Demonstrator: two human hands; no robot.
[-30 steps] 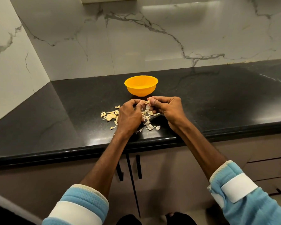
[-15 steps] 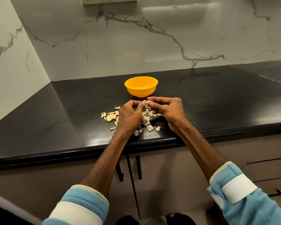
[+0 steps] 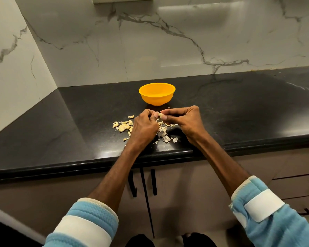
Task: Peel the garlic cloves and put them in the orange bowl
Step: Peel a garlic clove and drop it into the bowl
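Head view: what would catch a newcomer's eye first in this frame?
The bright orange bowl stands out against the black countertop, near its middle. Just nearer the camera, the left hand and right hand meet over a small garlic clove pinched between their fingertips. Pale garlic skins and cloves lie scattered beneath and left of the hands.

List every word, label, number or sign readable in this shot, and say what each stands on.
None: no text can be read anywhere in this view.
The orange bowl is plain, with no label or mark.
The white sleeve bands carry no print.
The pale plate at the top edge is cropped and shows no writing.
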